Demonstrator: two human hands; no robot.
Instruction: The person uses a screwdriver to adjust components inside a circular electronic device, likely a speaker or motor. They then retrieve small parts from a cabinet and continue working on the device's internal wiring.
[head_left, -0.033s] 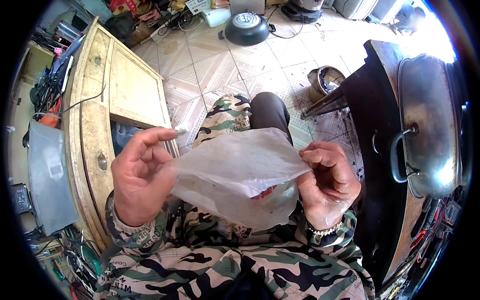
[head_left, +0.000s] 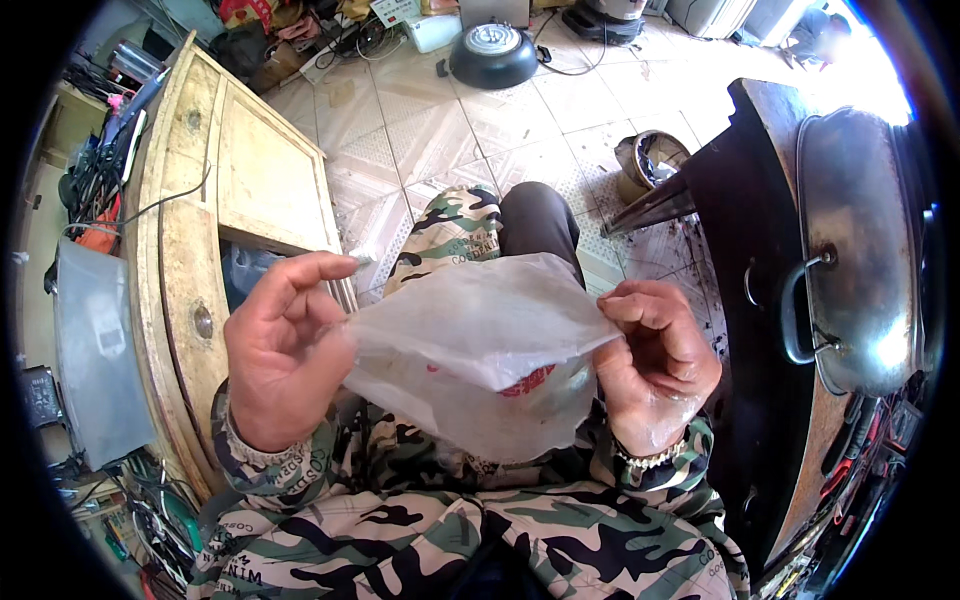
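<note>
A thin, translucent white plastic bag is stretched between my two hands above my lap. Red print shows on its lower part, and its upper and lower layers stand slightly apart. My left hand pinches the left corner with the thumb and bent fingers, while its index finger points out. At that fingertip is a small whitish thing; I cannot tell whether it touches the finger. The right corner is gripped between the thumb and fingers of my right hand, whose palm side has a shiny, whitish patch.
To the left stands a worn yellowish wooden cabinet, with cables and tools beyond it. A dark table on the right carries a large metal pot. A bucket with debris and a black round appliance sit on the tiled floor.
The bag's upper layer has shifted slightly, and more of the red print shows on the lower part. Both hands keep their grip in nearly the same place.
</note>
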